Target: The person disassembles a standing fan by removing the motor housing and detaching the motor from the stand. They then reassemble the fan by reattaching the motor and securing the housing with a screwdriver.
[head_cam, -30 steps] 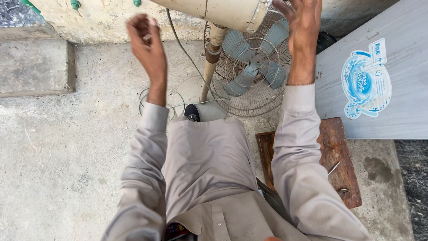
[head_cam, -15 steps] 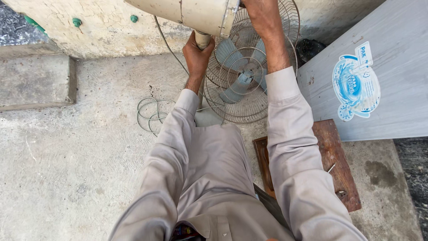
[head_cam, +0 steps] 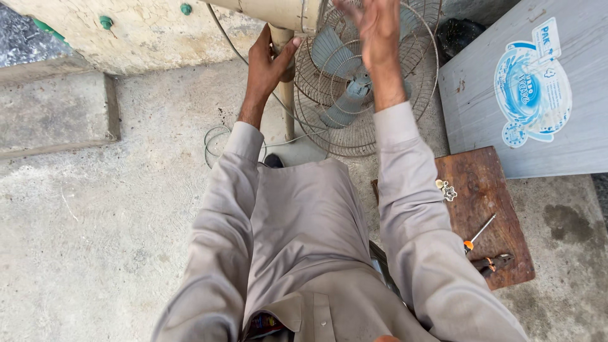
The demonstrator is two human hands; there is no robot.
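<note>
**Fan on its stand, both our hands up at the head**

Fan [head_cam: 354, 82] stands upright on the concrete floor [head_cam: 95, 240] just ahead of us, its wire cage facing down toward us and the blades showing through. Our left hand [head_cam: 266, 60] is wrapped around the pole [head_cam: 286, 95] right under the beige motor housing [head_cam: 278, 9]. Our right hand [head_cam: 377, 28] is raised against the cage, blurred, with fingers spread loosely and gripping nothing that we can make out. A cord [head_cam: 218, 136] lies coiled by the base. At our right, a brown wooden board [head_cam: 487, 190] carries a screwdriver [head_cam: 478, 233], pliers [head_cam: 494, 263] and a small metal piece [head_cam: 446, 189].
</note>
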